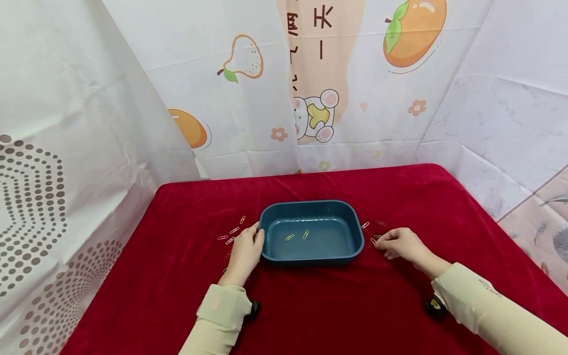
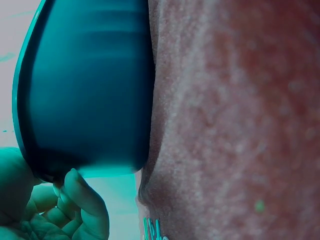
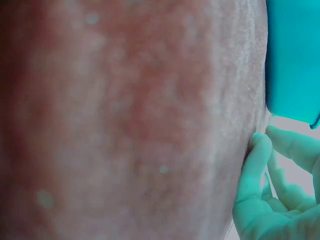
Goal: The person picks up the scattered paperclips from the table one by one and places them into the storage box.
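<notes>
A dark blue rectangular bin (image 1: pixel 310 259) stands upright on a red cloth. My left hand (image 1: pixel 246 249) grips its left end; in the left wrist view the thumb and a finger (image 2: pixel 87 200) pinch the bin's rim. Inside the bin lie two yellow paper clips, one a yellow paper clip (image 1: pixel 305 234) near the middle. To the right of the bin, my right hand (image 1: pixel 406 245) is low over the cloth, its fingertips at a pale paper clip (image 1: pixel 372 240). The right wrist view shows thumb and finger (image 3: pixel 255 160) close together at the cloth; whether a clip is between them is hidden.
Several paper clips lie left of the bin, among them a white paper clip (image 1: pixel 234 230). Right of the bin are another white clip (image 1: pixel 366 225) and a red one (image 1: pixel 380 223). The red cloth (image 1: pixel 337 310) covers the table; a printed curtain (image 1: pixel 248 113) hangs behind.
</notes>
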The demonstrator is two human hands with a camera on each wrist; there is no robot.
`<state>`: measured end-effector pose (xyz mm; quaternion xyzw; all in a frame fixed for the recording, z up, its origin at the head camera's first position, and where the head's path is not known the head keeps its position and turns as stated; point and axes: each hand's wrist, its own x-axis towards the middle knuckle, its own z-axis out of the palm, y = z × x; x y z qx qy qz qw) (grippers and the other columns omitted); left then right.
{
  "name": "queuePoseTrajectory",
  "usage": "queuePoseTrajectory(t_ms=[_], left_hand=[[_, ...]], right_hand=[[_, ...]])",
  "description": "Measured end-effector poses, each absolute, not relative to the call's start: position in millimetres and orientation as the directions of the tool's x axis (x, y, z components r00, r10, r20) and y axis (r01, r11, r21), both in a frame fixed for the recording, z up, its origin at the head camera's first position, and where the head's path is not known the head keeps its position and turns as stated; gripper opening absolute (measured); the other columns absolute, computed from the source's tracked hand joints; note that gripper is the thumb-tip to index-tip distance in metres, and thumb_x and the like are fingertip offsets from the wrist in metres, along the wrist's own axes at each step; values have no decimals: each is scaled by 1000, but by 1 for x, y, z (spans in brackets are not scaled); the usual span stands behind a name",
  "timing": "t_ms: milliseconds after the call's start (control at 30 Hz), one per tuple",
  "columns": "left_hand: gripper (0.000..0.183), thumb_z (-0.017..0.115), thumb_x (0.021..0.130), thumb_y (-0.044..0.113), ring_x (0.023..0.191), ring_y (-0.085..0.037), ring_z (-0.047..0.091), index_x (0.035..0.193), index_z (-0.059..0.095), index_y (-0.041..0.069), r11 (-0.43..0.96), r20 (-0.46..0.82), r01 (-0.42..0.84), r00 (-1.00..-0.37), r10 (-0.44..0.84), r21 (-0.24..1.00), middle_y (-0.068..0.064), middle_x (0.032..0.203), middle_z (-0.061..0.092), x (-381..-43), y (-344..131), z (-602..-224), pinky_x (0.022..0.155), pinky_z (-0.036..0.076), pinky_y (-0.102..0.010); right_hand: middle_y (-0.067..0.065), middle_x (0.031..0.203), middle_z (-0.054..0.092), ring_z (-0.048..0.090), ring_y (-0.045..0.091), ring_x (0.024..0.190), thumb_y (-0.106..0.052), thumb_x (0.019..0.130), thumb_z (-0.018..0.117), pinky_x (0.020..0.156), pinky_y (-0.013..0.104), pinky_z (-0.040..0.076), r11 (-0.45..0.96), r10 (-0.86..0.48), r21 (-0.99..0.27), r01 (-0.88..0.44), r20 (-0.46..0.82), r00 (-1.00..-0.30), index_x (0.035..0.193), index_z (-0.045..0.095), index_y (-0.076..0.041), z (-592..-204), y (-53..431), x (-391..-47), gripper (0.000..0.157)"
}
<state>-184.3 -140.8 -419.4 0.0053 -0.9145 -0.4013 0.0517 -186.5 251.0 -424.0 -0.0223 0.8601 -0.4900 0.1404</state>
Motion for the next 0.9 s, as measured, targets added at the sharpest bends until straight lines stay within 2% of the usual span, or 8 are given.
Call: queuePoseTrajectory(t_ms=[267, 467, 700, 900], left_hand=[[45, 48, 104, 23, 101, -28, 58, 142, 51, -1, 683, 84, 24, -995, -55, 730, -18, 118, 63, -183, -142, -418, 85, 51, -40], [45, 49, 103, 22, 103, -28, 58, 142, 51, -2, 681, 84, 21, -995, -61, 732, -18, 120, 63, -183, -142, -419, 90, 53, -44], [45, 49, 103, 22, 101, -28, 58, 141, 52, -2, 672, 91, 28, -994, -59, 740, -18, 117, 63, -183, -140, -418, 87, 52, -43], [44, 49, 103, 22, 101, -28, 58, 139, 53, -3, 679, 110, 41, -992, -59, 733, -18, 115, 64, -183, -140, -418, 87, 52, -43]], right_hand=[[11, 88, 74, 67, 12, 64, -9, 96, 60, 64, 28, 59, 440, -204, -892, 108, -216, -955, 105, 66, 18, -421, 251, -190, 29], [14, 90, 74, 68, 14, 65, -10, 96, 61, 65, 29, 59, 427, -211, -900, 87, -192, -958, 108, 65, 19, -414, 247, -194, 31], [18, 95, 74, 69, 18, 68, -13, 96, 62, 67, 31, 60, 446, -201, -892, 66, -172, -964, 111, 65, 18, -397, 244, -195, 34], [17, 96, 74, 70, 22, 69, -15, 96, 63, 70, 33, 60, 440, -200, -896, 52, -154, -968, 115, 63, 18, -382, 240, -199, 38]])
